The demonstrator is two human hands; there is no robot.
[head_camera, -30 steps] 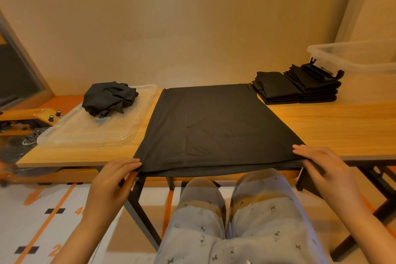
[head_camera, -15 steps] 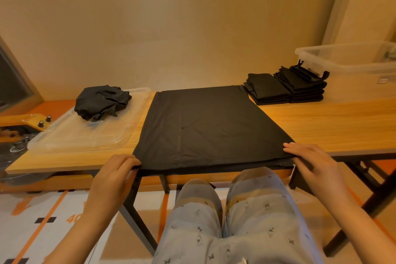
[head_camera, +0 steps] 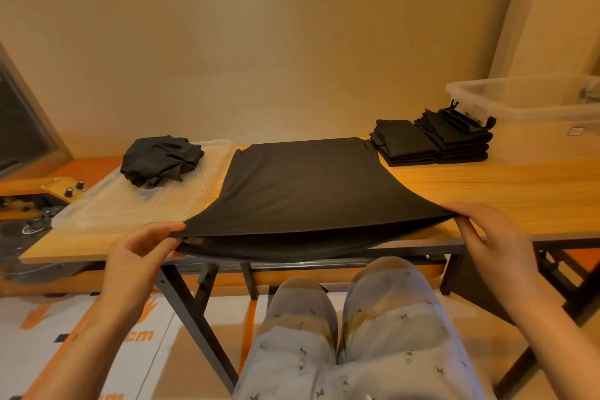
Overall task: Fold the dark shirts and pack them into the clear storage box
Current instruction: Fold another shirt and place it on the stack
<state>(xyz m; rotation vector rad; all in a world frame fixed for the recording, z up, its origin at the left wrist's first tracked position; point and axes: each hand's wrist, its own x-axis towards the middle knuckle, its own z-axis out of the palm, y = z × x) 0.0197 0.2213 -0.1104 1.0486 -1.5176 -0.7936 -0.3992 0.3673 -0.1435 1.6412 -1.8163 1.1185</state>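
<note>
Shirt point(head_camera: 305, 188) hem now lifted off the table point(head_camera: 487, 191) by both hands.

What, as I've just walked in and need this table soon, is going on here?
A seated person's left hand and right hand pinch the near corners of a dark shirt spread on the table, holding its near edge raised. Two stacks of folded shirts sit at the back right beside the clear box. A crumpled shirt waits on a clear lid at the left.
</note>
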